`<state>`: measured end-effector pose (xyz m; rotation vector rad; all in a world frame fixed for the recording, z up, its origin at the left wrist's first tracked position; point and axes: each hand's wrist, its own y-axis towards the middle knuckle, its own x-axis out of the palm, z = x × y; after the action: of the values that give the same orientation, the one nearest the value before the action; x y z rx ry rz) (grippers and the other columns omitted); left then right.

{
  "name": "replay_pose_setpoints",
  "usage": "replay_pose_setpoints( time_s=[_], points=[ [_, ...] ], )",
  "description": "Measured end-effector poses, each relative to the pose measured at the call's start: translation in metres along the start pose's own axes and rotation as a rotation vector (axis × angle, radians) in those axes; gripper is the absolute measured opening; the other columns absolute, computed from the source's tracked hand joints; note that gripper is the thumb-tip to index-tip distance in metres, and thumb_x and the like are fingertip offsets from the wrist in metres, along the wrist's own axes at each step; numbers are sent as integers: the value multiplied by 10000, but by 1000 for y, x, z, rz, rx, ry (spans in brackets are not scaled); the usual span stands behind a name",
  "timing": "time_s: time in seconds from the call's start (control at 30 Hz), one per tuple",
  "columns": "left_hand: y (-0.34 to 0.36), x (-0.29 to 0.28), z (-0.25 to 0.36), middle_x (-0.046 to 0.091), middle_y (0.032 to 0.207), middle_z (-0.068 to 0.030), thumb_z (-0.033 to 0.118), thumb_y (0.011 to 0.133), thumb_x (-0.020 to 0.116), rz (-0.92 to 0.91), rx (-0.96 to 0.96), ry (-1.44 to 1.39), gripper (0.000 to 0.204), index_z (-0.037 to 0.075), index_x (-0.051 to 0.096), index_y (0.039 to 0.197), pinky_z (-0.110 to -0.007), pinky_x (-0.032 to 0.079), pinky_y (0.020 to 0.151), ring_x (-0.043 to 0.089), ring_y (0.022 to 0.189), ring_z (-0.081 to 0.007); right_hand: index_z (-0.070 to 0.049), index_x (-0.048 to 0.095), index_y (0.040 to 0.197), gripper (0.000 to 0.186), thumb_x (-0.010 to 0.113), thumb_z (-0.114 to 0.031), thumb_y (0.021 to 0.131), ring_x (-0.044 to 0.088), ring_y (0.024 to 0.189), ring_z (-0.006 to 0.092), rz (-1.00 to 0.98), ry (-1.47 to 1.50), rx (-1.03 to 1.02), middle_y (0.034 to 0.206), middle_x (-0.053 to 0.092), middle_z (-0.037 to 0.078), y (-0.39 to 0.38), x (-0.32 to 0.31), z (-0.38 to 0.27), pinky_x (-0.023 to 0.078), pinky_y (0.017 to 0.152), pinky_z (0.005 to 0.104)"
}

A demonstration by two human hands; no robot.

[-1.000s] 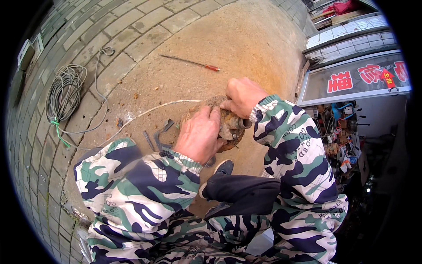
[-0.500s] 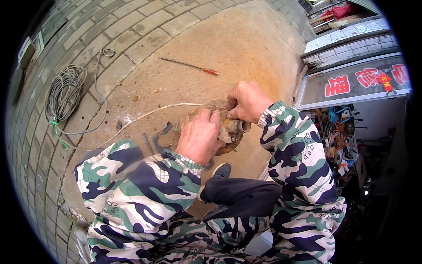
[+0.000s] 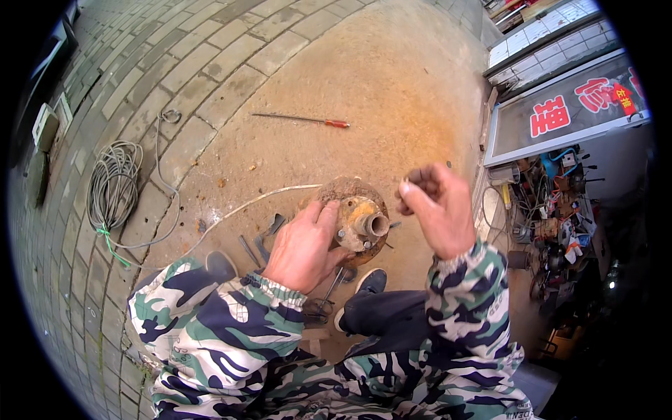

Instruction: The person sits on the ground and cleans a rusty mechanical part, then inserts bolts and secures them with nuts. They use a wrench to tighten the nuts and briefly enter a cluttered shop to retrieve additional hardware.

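A rusty, dirt-caked round metal housing (image 3: pixel 359 202) with a short open pipe stub and bolts stands on the ground before me, a pale cable (image 3: pixel 249 206) running off to its left. My left hand (image 3: pixel 304 245) grips the housing's left side, thumb low on it, fingertips near the top. My right hand (image 3: pixel 437 206) is raised just right of the housing, apart from it, thumb and fingers pinched round something small that I cannot make out. Beyond them lies a long screwdriver (image 3: pixel 334 123) with a red handle. Small tools (image 3: pixel 323 306) lie near my feet, partly hidden.
Coiled grey cable (image 3: pixel 112 192) lies on the paving at left; dark metal pieces (image 3: pixel 257 243) lie beside my left wrist. At right are a glass door with red lettering (image 3: pixel 560 112) and a cluttered pile of machinery and wires (image 3: pixel 560 224). My shoe (image 3: pixel 371 283) is below the housing.
My right hand has lifted away from the housing and moved right, uncovering more of its top and bolts. My left hand stays on the housing. The whole view has shifted somewhat.
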<state>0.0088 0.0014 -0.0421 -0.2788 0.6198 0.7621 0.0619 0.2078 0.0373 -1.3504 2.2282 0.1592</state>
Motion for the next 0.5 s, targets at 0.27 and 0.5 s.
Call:
replay_pose_setpoints(
  time_s=[0.27, 0.5],
  points=[
    [4, -4, 3, 658, 1076, -180, 219, 691, 938, 8, 17, 44, 780, -24, 598, 1350, -396, 559, 861, 687, 998, -358, 66, 644, 1008, 170, 709, -71, 932, 676, 749, 137, 35, 30, -3, 871, 723, 130, -33, 7, 29, 559, 666, 296],
    [31, -13, -4, 707, 960, -99, 96, 1043, 620, -55, -169, -310, 227, -65, 709, 1175, -295, 534, 753, 643, 859, -137, 45, 638, 965, 151, 706, -52, 872, 694, 753, 327, -83, -180, -70, 853, 676, 197, -29, -7, 42, 545, 680, 403]
  ],
)
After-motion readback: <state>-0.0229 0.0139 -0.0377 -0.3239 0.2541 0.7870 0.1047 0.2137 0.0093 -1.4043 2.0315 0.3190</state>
